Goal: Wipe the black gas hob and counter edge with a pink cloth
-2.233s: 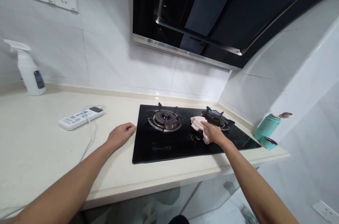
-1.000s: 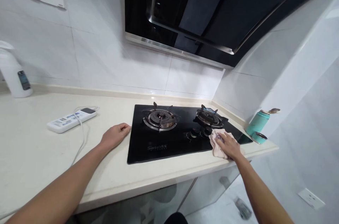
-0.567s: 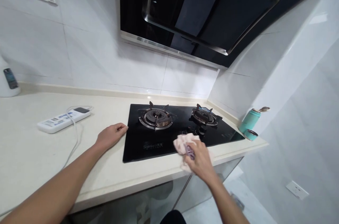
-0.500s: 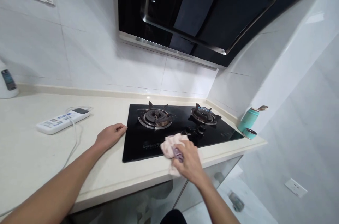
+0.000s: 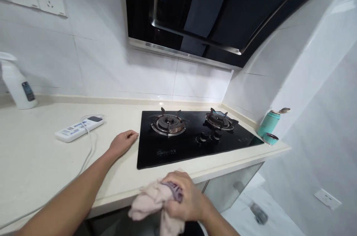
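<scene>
A crumpled pale pink cloth (image 5: 152, 200) with a purple patterned patch is bunched in my right hand (image 5: 186, 199). That hand is held at the front edge of the counter, apart from the stove, and the cloth hangs down past the edge. My left hand (image 5: 124, 143) rests on the cream countertop with its fingers curled and nothing seen in them. Its fingertips lie beside the left edge of the black glass gas stove (image 5: 192, 148). The stove has a left burner (image 5: 168, 124), a right burner (image 5: 219, 120) and two black knobs (image 5: 210, 136).
A white power strip (image 5: 79, 129) with a cable lies left of my left hand. Behind it stands a white spray bottle (image 5: 19, 83). A teal can (image 5: 269, 122) and a small teal cup (image 5: 270, 139) sit at the right end. The black range hood (image 5: 200, 5) overhangs the stove.
My right hand has drawn the cloth off the stove's front edge, toward me and lower. The left hand stays put on the counter. The camera view has turned slightly left.
</scene>
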`<state>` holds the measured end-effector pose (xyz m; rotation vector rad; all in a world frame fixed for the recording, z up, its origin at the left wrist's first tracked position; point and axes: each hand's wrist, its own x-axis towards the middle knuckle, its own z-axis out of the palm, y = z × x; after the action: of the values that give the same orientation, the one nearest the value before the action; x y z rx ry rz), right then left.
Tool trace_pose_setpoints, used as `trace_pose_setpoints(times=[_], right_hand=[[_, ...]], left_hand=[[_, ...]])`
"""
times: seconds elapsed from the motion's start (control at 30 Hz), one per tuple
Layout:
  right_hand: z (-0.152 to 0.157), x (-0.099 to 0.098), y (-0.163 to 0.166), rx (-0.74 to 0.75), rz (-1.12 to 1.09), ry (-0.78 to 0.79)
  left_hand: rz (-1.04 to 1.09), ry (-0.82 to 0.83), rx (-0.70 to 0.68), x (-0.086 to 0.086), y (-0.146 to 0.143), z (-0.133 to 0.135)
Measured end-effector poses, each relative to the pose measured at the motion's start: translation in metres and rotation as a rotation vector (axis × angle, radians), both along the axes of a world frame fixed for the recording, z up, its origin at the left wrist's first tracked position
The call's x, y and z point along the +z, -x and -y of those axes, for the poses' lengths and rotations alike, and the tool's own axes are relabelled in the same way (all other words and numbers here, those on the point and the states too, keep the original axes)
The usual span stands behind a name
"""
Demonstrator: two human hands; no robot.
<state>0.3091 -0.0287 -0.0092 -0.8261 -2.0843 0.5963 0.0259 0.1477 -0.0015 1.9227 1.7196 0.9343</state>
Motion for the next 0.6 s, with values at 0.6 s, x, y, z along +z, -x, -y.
trace_pose_setpoints(times=[0.6], right_hand=[[-0.307, 0.071, -0.162, -0.733, 0.023, -0.105]], left_hand=[[-0.044, 0.022, 0.093, 0.001, -0.01, 0.007]])
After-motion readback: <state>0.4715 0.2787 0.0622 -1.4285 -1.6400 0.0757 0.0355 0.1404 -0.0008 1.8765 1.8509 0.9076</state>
